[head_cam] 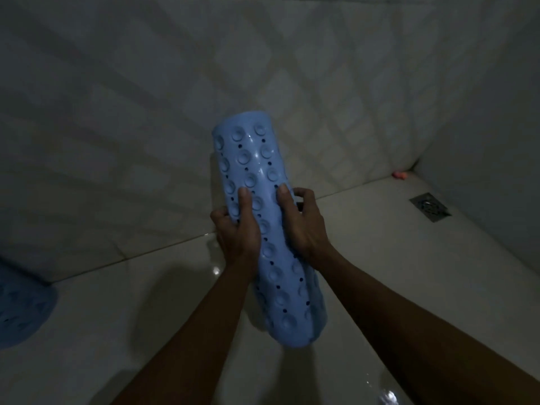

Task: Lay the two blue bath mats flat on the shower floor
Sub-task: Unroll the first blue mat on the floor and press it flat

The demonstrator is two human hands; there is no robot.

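Both hands grip the rolled-up blue mat (263, 217) up in the air over the shower floor (380, 235). The left hand (238, 229) and right hand (301, 223) wrap around its middle. Another blue mat (20, 311) lies flat at the floor's left edge.

Second blue mat (20, 305) at 9 o'clock: cut by the left edge, only a dim corner visible, pattern unclear. Rolled mat (264, 229): far side and inner face hidden; fingers of both hands wrap out of sight behind it. Small pink object (399, 175) at 2 o'clock: too small to identify.
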